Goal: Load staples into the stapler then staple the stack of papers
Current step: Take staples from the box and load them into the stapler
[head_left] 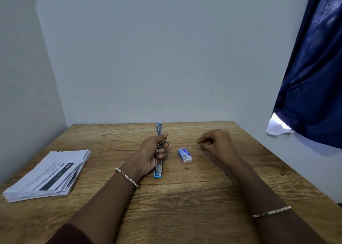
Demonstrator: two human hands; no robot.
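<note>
A blue and metal stapler (159, 165) lies swung open in a long line at the middle of the wooden table (185, 197). My left hand (151, 153) grips it around its hinge. A small blue and white staple box (184, 155) lies just right of the stapler. Above and to the right of the box, my right hand (214, 141) hovers with fingers curled and thumb pinched against forefinger, on what looks like a tiny strip of staples, barely visible. The stack of printed papers (48, 175) lies at the table's left edge.
The table stands in a corner, with walls close behind and to the left. A dark blue curtain (314, 77) hangs at the right, beyond the table's right edge. Bare wood lies between the papers and the stapler.
</note>
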